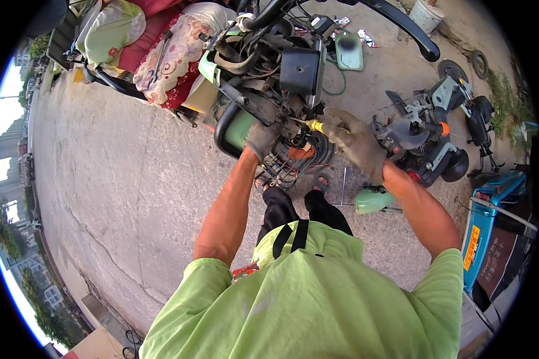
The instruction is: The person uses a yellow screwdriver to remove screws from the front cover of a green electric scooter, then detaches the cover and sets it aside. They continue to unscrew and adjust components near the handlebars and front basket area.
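My gloved right hand (pixel 353 140) is closed on a yellow-handled screwdriver (pixel 314 125), its shaft pointing left into the bare frame and wires of a partly stripped scooter (pixel 276 91). My left hand (pixel 261 134), also gloved, reaches into the scooter beside a green panel with a black rim (pixel 236 128); its fingers are partly hidden, and I cannot make out what they touch. Below both hands lie a wire basket (pixel 281 170) and a wheel (pixel 322 149). A black box (pixel 299 70) sits just above my hands on the scooter.
Cloth-covered seats (pixel 170 54) stand upper left. A dismantled scooter (pixel 437 137) lies at the right, with a green body part (pixel 371 201) nearer me and a blue metal frame (pixel 482 233) at the right edge. A bucket (pixel 425 18) and a loose tyre (pixel 479 64) are behind. Concrete ground (pixel 114 191) spreads leftward.
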Available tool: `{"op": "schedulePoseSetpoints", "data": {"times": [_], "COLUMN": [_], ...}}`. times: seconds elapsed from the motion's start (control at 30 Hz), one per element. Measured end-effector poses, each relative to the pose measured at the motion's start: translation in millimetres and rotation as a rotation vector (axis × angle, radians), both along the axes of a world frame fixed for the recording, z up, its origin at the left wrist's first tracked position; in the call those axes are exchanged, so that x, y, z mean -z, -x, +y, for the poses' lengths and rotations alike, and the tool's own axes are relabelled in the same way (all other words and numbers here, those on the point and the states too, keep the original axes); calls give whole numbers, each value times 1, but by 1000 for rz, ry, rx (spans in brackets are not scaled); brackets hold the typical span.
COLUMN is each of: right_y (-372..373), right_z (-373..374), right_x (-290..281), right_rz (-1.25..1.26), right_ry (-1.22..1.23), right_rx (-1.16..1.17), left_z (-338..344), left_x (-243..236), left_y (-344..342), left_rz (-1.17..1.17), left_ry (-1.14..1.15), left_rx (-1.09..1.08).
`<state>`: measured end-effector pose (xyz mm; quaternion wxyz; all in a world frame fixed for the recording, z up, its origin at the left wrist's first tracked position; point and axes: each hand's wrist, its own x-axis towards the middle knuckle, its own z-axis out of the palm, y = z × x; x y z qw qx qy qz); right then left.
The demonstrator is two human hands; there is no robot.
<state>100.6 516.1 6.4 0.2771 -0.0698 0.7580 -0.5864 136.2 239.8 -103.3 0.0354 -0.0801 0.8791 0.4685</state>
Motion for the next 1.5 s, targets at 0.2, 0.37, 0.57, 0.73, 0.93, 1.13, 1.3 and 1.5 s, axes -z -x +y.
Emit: {"op": "schedulePoseSetpoints", "data": {"times": [0.2, 0.37, 0.57, 0.73, 0.93, 1.13, 1.3, 1.5], "right_y": [0, -16, -14, 1, -5, -10, -6, -21], "right_z": [5, -5, -4, 10, 5, -1, 7, 0], "right_x": [10, -10, 14, 7, 7, 4, -2, -4], "right_rz": [-370, 788, -180, -518, 650, -396, -57, 783], "right_ry": [65, -564, 220, 225, -336, 276, -66, -397], "right_rx": [19, -364, 158, 124, -224, 240, -56, -235], "left_z": [-2, -10, 0, -1, -19, 2, 11, 3], "left_x": [5, 10, -2, 8, 37, -11, -23, -5], "left_y": [2, 3, 1, 1, 0, 2, 0, -1], "left_rz": [-49, 16, 35, 18, 271, -75, -86, -96], "left_ry": [46, 274, 103, 81, 576, -56, -190, -173], "left_rx": [9, 170, 58, 60, 341, -8, -115, -99]}}
